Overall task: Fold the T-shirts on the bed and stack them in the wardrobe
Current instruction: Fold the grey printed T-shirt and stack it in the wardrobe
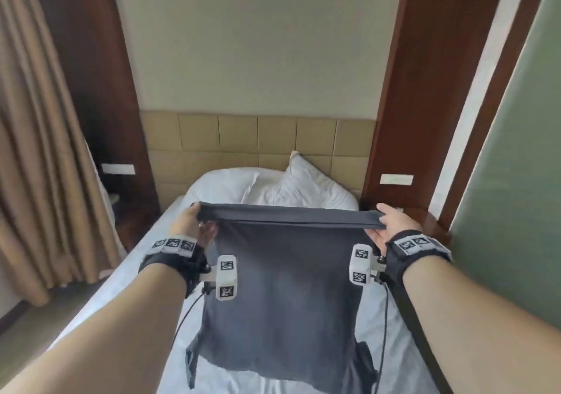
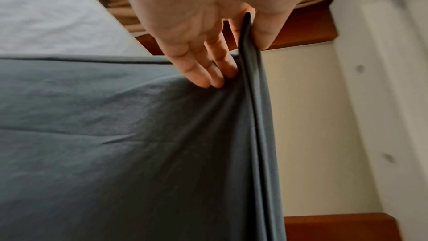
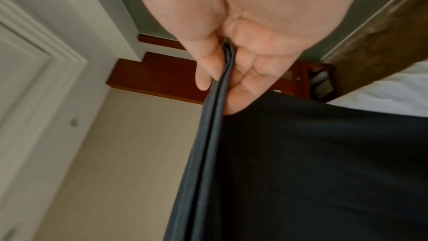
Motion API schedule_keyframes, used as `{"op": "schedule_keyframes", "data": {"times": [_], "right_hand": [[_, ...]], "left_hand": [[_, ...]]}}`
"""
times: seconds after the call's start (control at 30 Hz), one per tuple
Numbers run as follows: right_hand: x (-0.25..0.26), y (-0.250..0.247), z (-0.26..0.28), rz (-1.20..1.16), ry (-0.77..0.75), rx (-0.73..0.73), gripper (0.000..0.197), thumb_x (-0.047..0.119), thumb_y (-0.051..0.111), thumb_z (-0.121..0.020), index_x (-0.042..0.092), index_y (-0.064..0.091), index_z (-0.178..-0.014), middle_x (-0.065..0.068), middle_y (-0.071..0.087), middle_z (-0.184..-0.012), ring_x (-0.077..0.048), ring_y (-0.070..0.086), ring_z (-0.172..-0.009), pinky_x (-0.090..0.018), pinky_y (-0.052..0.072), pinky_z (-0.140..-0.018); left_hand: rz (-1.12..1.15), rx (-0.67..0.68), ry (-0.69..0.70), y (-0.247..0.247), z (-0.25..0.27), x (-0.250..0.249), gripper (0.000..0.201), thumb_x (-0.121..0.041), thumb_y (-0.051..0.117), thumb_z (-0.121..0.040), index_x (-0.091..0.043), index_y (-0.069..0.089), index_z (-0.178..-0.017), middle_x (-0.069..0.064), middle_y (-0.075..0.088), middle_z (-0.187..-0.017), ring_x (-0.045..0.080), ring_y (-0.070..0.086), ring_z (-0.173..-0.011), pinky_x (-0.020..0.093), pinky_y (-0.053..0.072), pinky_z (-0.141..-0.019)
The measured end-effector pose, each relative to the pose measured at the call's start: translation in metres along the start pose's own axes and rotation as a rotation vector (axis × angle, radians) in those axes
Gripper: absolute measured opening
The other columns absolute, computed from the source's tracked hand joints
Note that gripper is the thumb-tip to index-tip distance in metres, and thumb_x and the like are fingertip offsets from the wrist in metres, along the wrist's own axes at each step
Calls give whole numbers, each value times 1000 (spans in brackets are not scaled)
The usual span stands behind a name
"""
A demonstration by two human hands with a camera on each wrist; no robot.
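Here the dark grey T-shirt (image 1: 282,287) hangs in the air above the bed (image 1: 121,287), its top edge stretched taut from left to right across the view and its long axis running downward toward the person, sleeves at the low end just over the white sheet. The left hand (image 1: 194,226) pinches the left end of that edge — in the left wrist view the doubled hem sits clamped between the thumb (image 2: 266,31) and the fingers (image 2: 199,69), which lie nearly straight against the cloth. The right hand (image 1: 391,226) grips the opposite end the same way, thumb on one side, fingers on the other. White pillows (image 1: 297,187) lie by the headboard (image 1: 258,138) beyond.
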State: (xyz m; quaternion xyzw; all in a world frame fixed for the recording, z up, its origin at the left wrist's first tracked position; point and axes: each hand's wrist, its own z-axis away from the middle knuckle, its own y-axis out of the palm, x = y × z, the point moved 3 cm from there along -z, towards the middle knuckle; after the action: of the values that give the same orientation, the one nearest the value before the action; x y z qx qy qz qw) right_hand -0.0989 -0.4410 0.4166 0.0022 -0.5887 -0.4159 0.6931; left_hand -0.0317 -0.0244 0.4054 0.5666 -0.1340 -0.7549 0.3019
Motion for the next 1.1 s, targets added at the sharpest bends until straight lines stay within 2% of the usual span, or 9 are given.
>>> {"op": "schedule_keyframes", "data": {"times": [0.17, 0.27, 0.37, 0.5, 0.6, 0.73, 0.87, 1.03, 1.1], "right_hand": [[38, 20, -16, -7, -65, -62, 37, -1, 39, -102, 19, 69, -100, -13, 58, -133, -26, 62, -90, -36, 54, -57], [6, 6, -24, 35, -28, -83, 39, -2, 35, -102, 19, 67, -97, -11, 59, -118, -24, 60, -88, -37, 54, -58], [-69, -32, -37, 129, 67, -177, 37, -3, 35, -99, 15, 67, -104, -8, 60, -98, -23, 61, -83, -37, 48, -60], [-213, -124, -50, 281, 227, -352, 30, -4, 48, -94, 15, 71, -88, -12, 62, -97, -29, 61, -81, -36, 50, -59], [-328, -209, -38, 375, 370, -422, 32, -7, 47, -92, 13, 72, -95, -15, 65, -91, -31, 63, -74, -34, 51, -59], [-449, -321, 8, 507, 543, -527, 33, -5, 50, -92, 20, 71, -93, -14, 65, -90, -30, 61, -71, -35, 50, -60], [-503, -378, 40, 560, 638, -589, 20, -2, 54, -93, 14, 66, -90, -14, 62, -80, -28, 56, -61, -30, 43, -56], [-515, -392, 43, 626, 666, -601, 7, 16, 70, -87, 11, 66, -91, -11, 65, -79, -25, 57, -50, -28, 44, -50], [-520, -405, 34, 674, 663, -583, 24, 32, 77, -73, 13, 68, -84, -10, 70, -83, -26, 61, -50, -33, 50, -52]], "left_hand": [[53, 78, 115, 39, 13, -30, 9, -24, 54, -105, -20, 59, -112, 3, 65, -108, 24, 65, -98, 40, 56, -92], [17, 1, 87, 14, -4, 0, 16, -24, 58, -102, -18, 61, -116, 6, 66, -115, 27, 66, -100, 42, 58, -90], [-12, -143, 8, -46, -24, 64, 21, -23, 62, -100, -16, 63, -119, 11, 68, -117, 29, 68, -91, 38, 61, -71], [-60, -415, -166, -166, -42, 196, 28, -24, 62, -100, -9, 64, -124, 11, 71, -114, 30, 72, -94, 38, 61, -73], [-117, -544, -370, -268, -37, 312, 26, -22, 59, -102, -9, 61, -124, 9, 72, -116, 29, 73, -87, 36, 61, -60], [-234, -726, -591, -391, 2, 428, 25, -18, 58, -102, -7, 57, -124, 13, 67, -114, 31, 68, -87, 44, 60, -70], [-443, -742, -717, -515, 14, 497, 35, -26, 66, -95, -4, 62, -122, 14, 72, -103, 32, 71, -95, 48, 58, -86], [-499, -667, -734, -500, 27, 492, 23, -21, 64, -91, -6, 65, -108, 8, 70, -86, 26, 68, -82, 40, 58, -74], [-563, -600, -746, -494, 22, 492, 45, -32, 67, -82, -14, 62, -123, 8, 68, -106, 27, 69, -90, 39, 61, -73]]}}
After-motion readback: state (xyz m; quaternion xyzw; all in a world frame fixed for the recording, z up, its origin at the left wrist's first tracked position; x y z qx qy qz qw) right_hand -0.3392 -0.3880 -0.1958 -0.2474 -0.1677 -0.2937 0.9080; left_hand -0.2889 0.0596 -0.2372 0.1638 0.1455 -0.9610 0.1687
